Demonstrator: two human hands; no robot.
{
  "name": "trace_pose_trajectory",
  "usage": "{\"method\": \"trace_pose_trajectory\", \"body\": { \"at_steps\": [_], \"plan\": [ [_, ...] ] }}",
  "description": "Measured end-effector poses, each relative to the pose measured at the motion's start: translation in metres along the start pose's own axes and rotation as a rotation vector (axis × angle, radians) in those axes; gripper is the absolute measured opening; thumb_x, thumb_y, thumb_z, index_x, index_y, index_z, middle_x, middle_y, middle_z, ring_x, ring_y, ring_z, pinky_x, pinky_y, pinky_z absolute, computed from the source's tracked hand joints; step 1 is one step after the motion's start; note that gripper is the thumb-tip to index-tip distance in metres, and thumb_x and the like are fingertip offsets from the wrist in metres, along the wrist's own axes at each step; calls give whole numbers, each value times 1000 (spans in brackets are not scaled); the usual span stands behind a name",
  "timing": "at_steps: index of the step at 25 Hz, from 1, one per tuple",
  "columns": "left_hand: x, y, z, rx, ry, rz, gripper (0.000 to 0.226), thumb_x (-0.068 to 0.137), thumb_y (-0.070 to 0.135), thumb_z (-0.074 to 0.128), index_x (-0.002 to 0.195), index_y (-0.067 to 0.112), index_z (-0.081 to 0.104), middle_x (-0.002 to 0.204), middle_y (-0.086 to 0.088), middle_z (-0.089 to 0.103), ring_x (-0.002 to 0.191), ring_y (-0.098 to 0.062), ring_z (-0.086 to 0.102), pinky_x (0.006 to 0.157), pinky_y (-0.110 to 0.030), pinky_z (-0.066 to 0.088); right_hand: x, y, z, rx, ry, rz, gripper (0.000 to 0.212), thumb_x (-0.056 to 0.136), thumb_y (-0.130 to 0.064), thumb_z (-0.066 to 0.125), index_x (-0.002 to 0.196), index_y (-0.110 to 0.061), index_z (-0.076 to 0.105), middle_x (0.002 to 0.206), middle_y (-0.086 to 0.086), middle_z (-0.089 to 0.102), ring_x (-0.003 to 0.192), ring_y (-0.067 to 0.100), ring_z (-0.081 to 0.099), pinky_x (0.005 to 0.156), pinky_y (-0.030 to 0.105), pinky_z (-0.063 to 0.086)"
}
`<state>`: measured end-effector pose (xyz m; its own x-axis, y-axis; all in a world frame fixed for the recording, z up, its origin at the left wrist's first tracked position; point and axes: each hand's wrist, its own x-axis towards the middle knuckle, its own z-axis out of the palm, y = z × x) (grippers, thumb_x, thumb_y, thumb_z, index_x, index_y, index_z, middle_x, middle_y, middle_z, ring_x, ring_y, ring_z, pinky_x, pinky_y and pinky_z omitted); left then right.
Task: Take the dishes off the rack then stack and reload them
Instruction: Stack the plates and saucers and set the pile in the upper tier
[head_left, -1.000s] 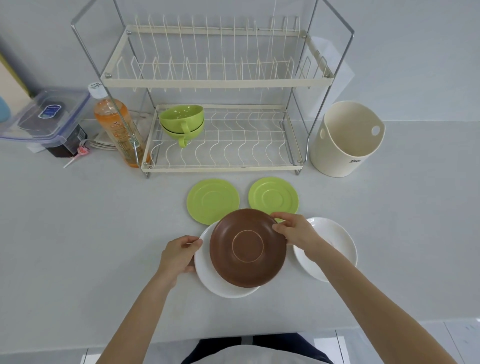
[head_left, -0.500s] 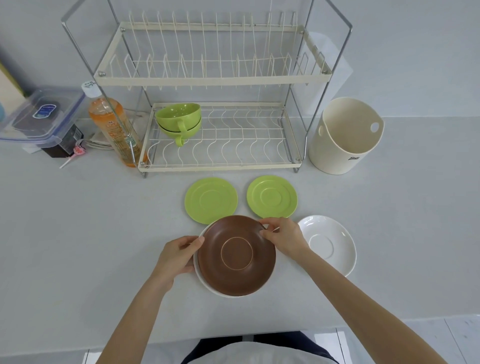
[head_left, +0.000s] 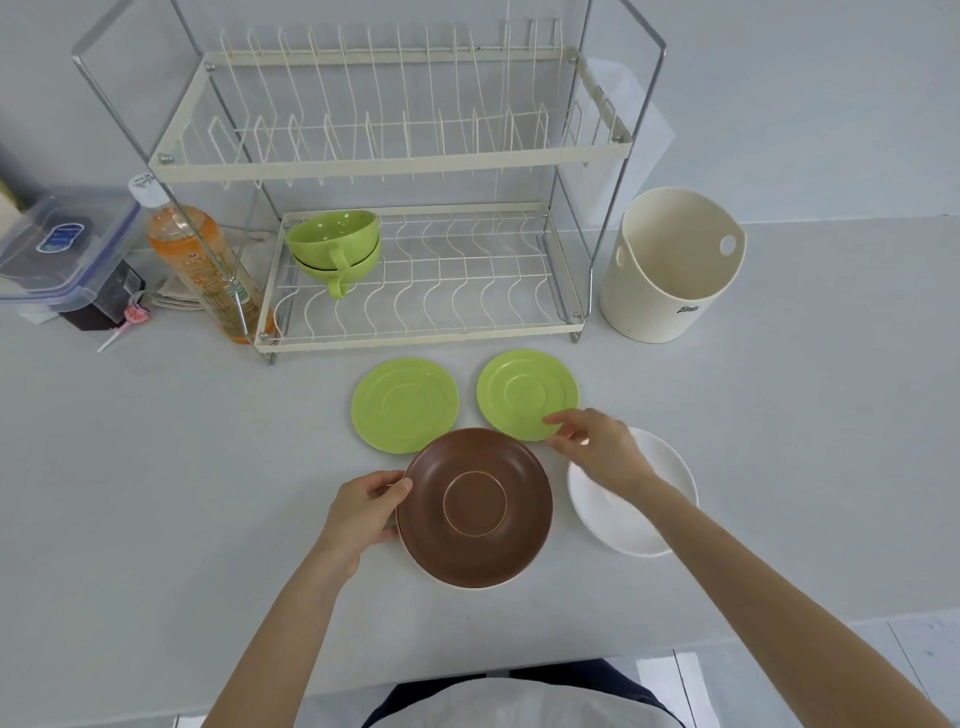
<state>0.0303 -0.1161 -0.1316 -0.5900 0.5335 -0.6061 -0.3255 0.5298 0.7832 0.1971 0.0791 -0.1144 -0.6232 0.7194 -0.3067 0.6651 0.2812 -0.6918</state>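
A brown plate (head_left: 474, 506) lies on a white plate (head_left: 480, 584) that shows only as a thin rim beneath it. My left hand (head_left: 363, 512) grips the left edge of this stack. My right hand (head_left: 595, 447) hovers open, fingertips over the near edge of the right green saucer (head_left: 524, 389). A second green saucer (head_left: 404, 405) lies to its left. Another white plate (head_left: 636, 519) sits at the right, partly hidden by my right wrist. Two stacked green cups (head_left: 335, 249) stand on the lower tier of the wire dish rack (head_left: 395, 161).
A cream utensil holder (head_left: 670, 265) stands right of the rack. An orange drink bottle (head_left: 200, 265) stands at the rack's left leg, with a clear plastic container (head_left: 62, 249) further left. The table's front edge runs close to my body.
The brown plate has been slid left and now sits centred on the white plate. My right hand has let go of it and moved up toward the right green saucer.
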Motion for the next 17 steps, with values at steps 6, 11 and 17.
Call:
{"method": "trace_pose_trajectory", "body": {
  "at_steps": [6,11,17],
  "plan": [
    [-4,1,11,1,-5,8,20,89,12,51,106,9,61,94,-13,63,80,-27,61,63,-25,50,12,40,-39,-216,-23,104,41,81,-18,64,121,-17,58,122,13,53,118,28,49,100,30,35],
    [-6,2,14,-1,-3,13,17,90,13,50,104,11,60,85,-7,63,70,-18,60,56,-21,52,18,50,-42,-165,-32,149,25,85,-17,58,108,-15,67,113,10,63,105,24,56,74,17,35],
    [-7,1,13,-26,-3,3,16,90,14,51,103,13,60,84,-3,65,72,-16,63,60,-23,50,20,48,-64,-108,-122,168,23,86,-25,58,106,-20,69,110,5,68,96,23,59,70,19,45]
  ]
}}
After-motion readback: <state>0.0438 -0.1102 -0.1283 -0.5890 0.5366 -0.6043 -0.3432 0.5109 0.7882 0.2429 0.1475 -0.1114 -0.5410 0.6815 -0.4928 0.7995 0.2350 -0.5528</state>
